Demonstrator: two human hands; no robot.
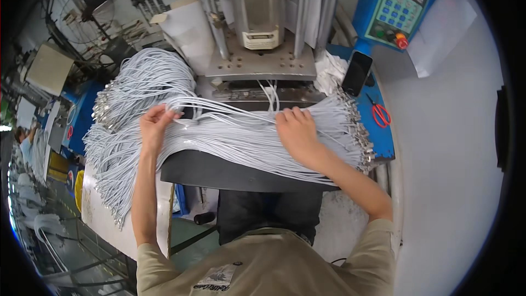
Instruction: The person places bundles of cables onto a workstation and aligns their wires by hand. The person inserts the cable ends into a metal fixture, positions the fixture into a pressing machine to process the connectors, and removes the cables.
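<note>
Khaki cloth of the wearer's shirt (274, 266) lies closest, its sleeves leading to two bare forearms over a counter (386, 145) that is blue at its right end. A broad layer of pale grey cables (235, 134) spreads from side to side, passing over a dark pad (230, 171) at the front edge; the metal-tipped ends fan out near the right edge. More cables form a looped heap (156, 77) toward the back left, behind the left hand.

The left hand (155, 125) is at the layer's back left, thumb and forefinger drawn nearly together at a few raised strands; whether they pinch them cannot be told. The right hand (297, 131) rests palm down on the layer, its fingers (293, 114) slightly bent and side by side; any grip underneath is hidden.

Beyond the cables, along the counter's back, stands a press (260, 66) with a steel plate. Near the back right corner a black phone (357, 74) leans beside crumpled white cloth (330, 71); red-handled scissors (381, 115) lie by the right edge, below a blue control panel (397, 8).
</note>
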